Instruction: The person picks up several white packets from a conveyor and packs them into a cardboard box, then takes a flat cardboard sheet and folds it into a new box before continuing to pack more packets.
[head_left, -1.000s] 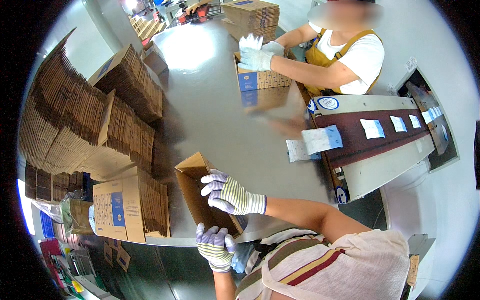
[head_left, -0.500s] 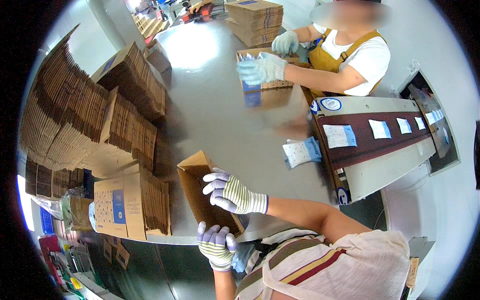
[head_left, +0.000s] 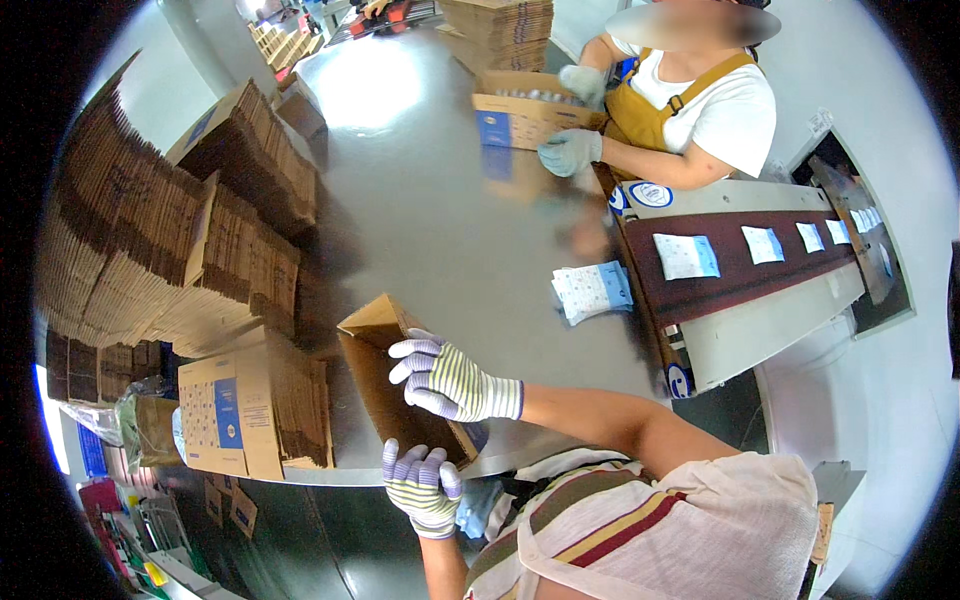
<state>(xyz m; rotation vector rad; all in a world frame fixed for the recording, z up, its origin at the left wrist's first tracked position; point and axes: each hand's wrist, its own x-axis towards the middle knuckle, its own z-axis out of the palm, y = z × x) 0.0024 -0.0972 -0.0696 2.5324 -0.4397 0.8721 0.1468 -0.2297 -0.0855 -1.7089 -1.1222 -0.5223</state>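
An open cardboard carton (head_left: 365, 385) lies tilted at the near edge of the metal table, its brown inside showing. My right hand (head_left: 450, 380), in a white, yellow and purple striped glove, is over the carton's opening with its fingers apart; whether the fingertips touch the carton wall I cannot tell. At the carton's near corner is my left hand (head_left: 425, 492), in a matching glove, fingers raised and spread. Neither hand grips anything that I can see. Blue-and-white packets (head_left: 592, 292) lie overlapping to the right, by the end of the belt.
A conveyor belt (head_left: 735, 285) carrying several packets runs in from the right. Stacks of flattened cartons (head_left: 110, 230) line the left side; a printed stack (head_left: 225, 415) stands near the front edge. Across the table a gloved co-worker has a filled carton (head_left: 530, 112).
My hands and the carton keep nearly the same places as the view shifts slightly. The co-worker's hand has come down from over the filled carton to its side, and that carton has turned.
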